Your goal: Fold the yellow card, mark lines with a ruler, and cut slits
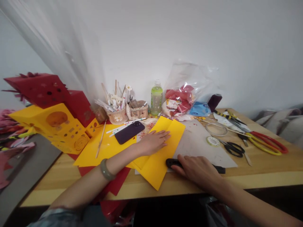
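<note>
My left hand [152, 142], a green bangle [107, 170] on its wrist, lies flat with fingers stretched out over a folded sheet of yellow card [163, 157]. To the card's right, my right hand [197, 170] is closed over a long black tool [174, 163]. One end of the tool is rounded and the other is squared; its middle is hidden under the hand, so I cannot tell its kind. A dark phone [129, 132] rests beside my left forearm, on more yellow card [88, 154]. Red card [118, 183] shows below that arm.
Yellow [73, 132] and red [79, 105] card boxes stand at left. Behind are a pen basket [118, 116], a green bottle [156, 97] and a plastic bag [182, 94]. Tape [213, 141], black-handled scissors [234, 149] and red-and-yellow-handled cutters [267, 143] lie at right. The table edge [189, 187] is near.
</note>
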`<state>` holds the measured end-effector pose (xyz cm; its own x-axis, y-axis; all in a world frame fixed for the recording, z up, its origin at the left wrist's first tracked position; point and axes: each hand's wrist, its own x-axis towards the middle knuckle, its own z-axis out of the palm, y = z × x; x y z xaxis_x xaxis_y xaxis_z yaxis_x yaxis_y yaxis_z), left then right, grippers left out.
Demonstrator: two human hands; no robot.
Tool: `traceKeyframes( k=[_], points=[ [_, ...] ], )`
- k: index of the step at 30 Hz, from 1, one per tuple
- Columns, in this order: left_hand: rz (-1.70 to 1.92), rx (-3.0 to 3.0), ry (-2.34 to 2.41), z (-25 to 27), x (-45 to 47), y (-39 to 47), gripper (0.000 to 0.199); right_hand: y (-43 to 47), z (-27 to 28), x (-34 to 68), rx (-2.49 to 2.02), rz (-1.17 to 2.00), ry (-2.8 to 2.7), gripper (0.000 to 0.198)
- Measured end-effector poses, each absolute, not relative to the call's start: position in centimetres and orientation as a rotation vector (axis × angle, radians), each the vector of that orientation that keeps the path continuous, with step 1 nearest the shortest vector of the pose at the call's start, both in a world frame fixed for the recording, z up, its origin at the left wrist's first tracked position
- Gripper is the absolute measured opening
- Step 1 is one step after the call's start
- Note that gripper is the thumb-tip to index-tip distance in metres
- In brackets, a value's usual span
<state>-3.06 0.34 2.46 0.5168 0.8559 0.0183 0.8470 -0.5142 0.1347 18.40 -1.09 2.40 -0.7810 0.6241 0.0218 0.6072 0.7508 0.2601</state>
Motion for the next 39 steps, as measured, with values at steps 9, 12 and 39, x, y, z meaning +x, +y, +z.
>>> traceKeyframes(
  k=[9,12,39],
  points=[
    [0.060,2.604,1.494,-0.4,-3.4,1.2,0.051,0.3,2.3,18.9,1.097,0.424,2.804,0.042],
    [0.061,2.597,1.499,-0.2,-3.3,1.2,0.050,1.9,2.6,19.1,1.180,0.447,2.737,0.045],
    [0.068,2.621,1.397,0.3,-3.3,1.1,0.048,4.0,3.4,19.3,1.321,0.529,2.662,0.049]
  ],
)
